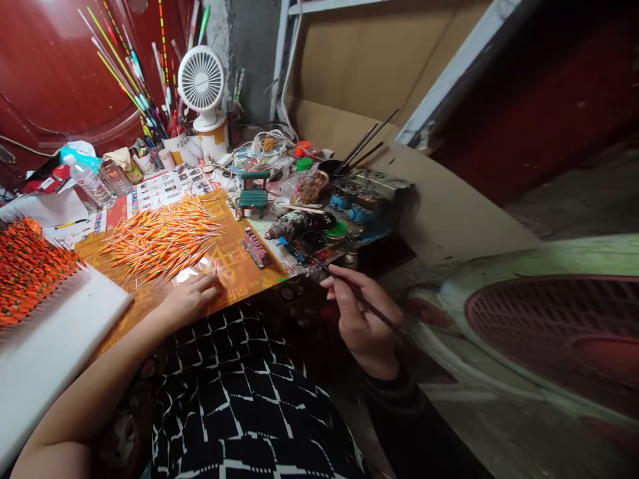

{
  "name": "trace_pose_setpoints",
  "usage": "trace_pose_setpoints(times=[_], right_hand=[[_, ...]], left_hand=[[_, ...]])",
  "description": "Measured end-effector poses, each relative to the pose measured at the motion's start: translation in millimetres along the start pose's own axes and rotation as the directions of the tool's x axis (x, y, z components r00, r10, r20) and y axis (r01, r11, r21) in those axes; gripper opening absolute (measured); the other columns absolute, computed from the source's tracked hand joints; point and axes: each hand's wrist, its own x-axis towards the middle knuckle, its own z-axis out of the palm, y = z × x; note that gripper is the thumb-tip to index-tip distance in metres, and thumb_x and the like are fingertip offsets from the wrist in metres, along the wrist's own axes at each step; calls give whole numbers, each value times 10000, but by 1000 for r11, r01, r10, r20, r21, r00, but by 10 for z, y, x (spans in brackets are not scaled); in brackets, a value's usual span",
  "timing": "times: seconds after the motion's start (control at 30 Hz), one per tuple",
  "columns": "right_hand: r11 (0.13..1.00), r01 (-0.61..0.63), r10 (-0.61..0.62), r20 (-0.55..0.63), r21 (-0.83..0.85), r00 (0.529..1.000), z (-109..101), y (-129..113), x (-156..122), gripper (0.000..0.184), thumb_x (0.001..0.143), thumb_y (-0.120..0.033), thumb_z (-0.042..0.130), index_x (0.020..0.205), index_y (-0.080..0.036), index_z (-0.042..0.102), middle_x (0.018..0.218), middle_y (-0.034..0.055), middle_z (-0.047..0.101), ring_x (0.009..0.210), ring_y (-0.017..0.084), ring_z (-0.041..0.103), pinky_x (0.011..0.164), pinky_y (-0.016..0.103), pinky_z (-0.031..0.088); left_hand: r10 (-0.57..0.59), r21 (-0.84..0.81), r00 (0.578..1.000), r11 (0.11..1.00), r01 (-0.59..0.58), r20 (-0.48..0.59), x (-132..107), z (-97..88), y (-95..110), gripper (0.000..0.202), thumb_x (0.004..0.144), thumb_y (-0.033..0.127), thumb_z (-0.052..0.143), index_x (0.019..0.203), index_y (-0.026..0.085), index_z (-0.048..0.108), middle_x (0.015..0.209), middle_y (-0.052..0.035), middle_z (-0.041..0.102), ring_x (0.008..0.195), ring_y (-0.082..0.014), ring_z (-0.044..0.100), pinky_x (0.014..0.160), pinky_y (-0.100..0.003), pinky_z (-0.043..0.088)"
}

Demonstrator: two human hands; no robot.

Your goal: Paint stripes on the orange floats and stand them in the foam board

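A: What to report of the right hand point(367, 326)?

B: Grips a dark brush point(366, 303) firmly between thumb and fingers, just off the front edge of the bench point(237, 279), toward its right end. Points brush tip first at the paint-stained stretch there, slanting back over the hand at the handle end.

A: And of the left hand point(194, 296)?

B: Rests on the orange top right by the front edge, curled at the fingers. Cannot tell whether pinched on something thin or merely folded together.

A: Where to look for the orange floats point(162, 236)?

B: See them heaped loose and crisscrossed over the left part of the orange top, just beyond the left hand. See more floats point(34, 269) in packed rows on a white foam block point(102, 316) by the front left corner.

A: And toward the far edge?

B: Find a small white fan point(201, 78) there, near a bunch of long thin rods point(134, 93). Spot a clear bottle point(90, 183) nearer the far left corner.

A: Toward the right edge?

B: Notice a little pink rack point(255, 248) on the orange top, a tiny green chair point(253, 194) farther back, and a green lid point(336, 229) amid paint clutter.
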Motion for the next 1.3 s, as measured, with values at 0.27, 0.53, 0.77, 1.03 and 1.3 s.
trace_pose_setpoints(times=[0.27, 0.53, 0.77, 1.03, 1.3], right_hand=[[977, 106, -111, -16, -188, 994, -101, 67, 514, 247, 997, -377, 533, 1019, -212, 715, 800, 42, 735, 729, 185, 701, 720, 321, 576], [922, 251, -226, 118, -295, 967, 57, 249, 787, 194, 959, -276, 516, 895, -215, 689, 866, 67, 758, 733, 196, 681, 703, 329, 536], [923, 255, -219, 153, -288, 964, -28, 203, 813, 189, 945, -248, 522, 883, -218, 698, 873, 50, 763, 760, 189, 696, 722, 316, 552], [954, 181, -155, 125, -240, 980, -181, 98, 822, 183, 934, -258, 540, 887, -213, 711, 822, 35, 741, 695, 172, 672, 647, 288, 516], [975, 68, -45, 116, -211, 992, -241, 66, 857, 195, 918, -297, 553, 872, -204, 718, 717, 13, 697, 649, 162, 642, 617, 278, 481]], left_hand=[[-92, -123, 988, 989, 76, -128, -18, -51, -64, 305, 980, 197, 459, 1110, 281, 722, 1307, -83, 684, 1138, -212, 659, 1010, -397, 534], [-355, 7, 923, 933, 360, -149, 72, 22, -55, 227, 963, 383, 529, 1062, 247, 681, 1050, -119, 706, 974, -261, 673, 859, -384, 536], [-378, -105, 926, 920, 376, 2, 228, -74, -182, 203, 955, 293, 509, 986, 221, 696, 986, -69, 701, 805, -187, 664, 721, -294, 480], [-222, -515, 969, 821, 247, 111, 948, -517, -214, 163, 875, 318, 620, 880, 167, 684, 673, 18, 572, 597, -100, 474, 571, -232, 343], [-33, -882, 971, 411, 230, 237, 1362, -451, -292, 249, 813, 356, 732, 891, 137, 642, 737, 10, 591, 615, -65, 484, 542, -203, 336]])
